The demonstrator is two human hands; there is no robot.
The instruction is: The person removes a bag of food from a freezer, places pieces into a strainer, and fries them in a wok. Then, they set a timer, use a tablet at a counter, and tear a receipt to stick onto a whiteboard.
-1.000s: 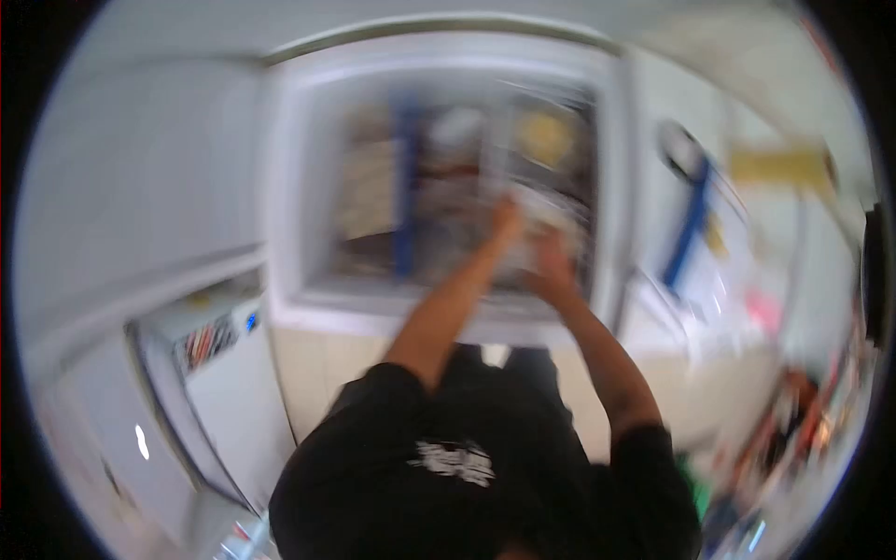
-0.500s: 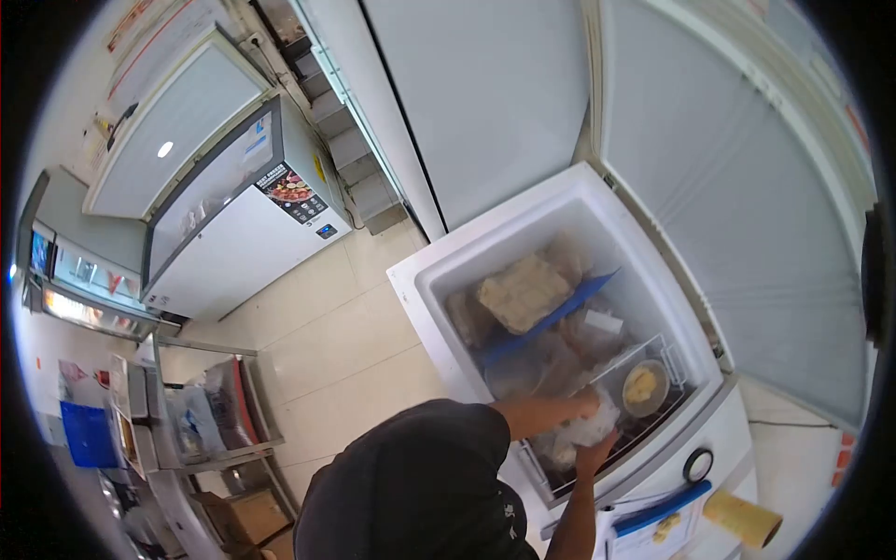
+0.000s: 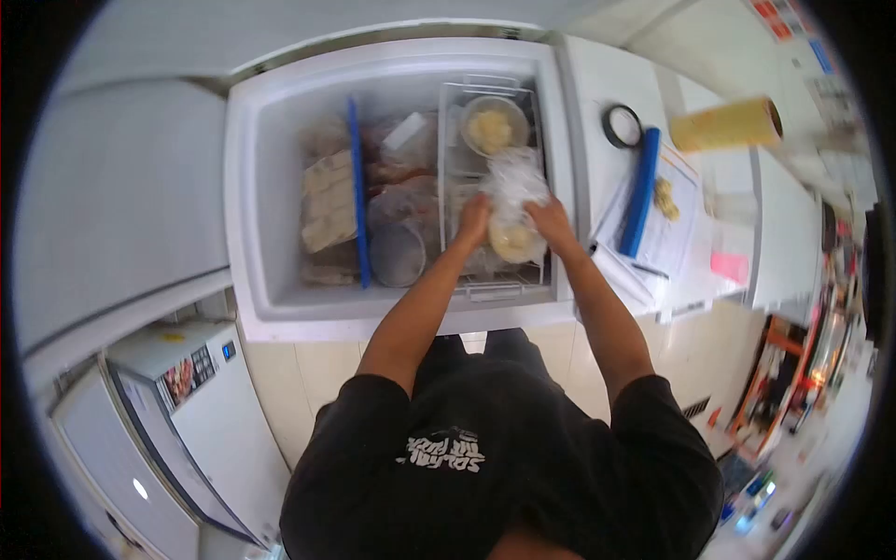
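Both arms reach into an open chest freezer. My left hand (image 3: 474, 220) is closed on the left side of a clear plastic bag (image 3: 516, 177) over the wire basket (image 3: 442, 168). On the bag's right side my right hand (image 3: 551, 224) grips the same plastic. Between the hands, a pale yellowish round item (image 3: 511, 245) shows at the bag's lower part. Just above the bag, a round container (image 3: 491, 127) with yellow pieces sits in the basket. Some fingertips are hidden in the crumpled plastic.
A blue divider (image 3: 358, 191) stands in the freezer, with a pale block pack (image 3: 329, 201) to its left and bagged food to its right. On the right surface lie black tape (image 3: 622, 125), a blue bar (image 3: 641, 194), papers and a yellow roll (image 3: 723, 127).
The view has turned and moved so the freezer now lies straight ahead. Both hands still hold the plastic bag, and the pale item at its lower part shows more clearly.
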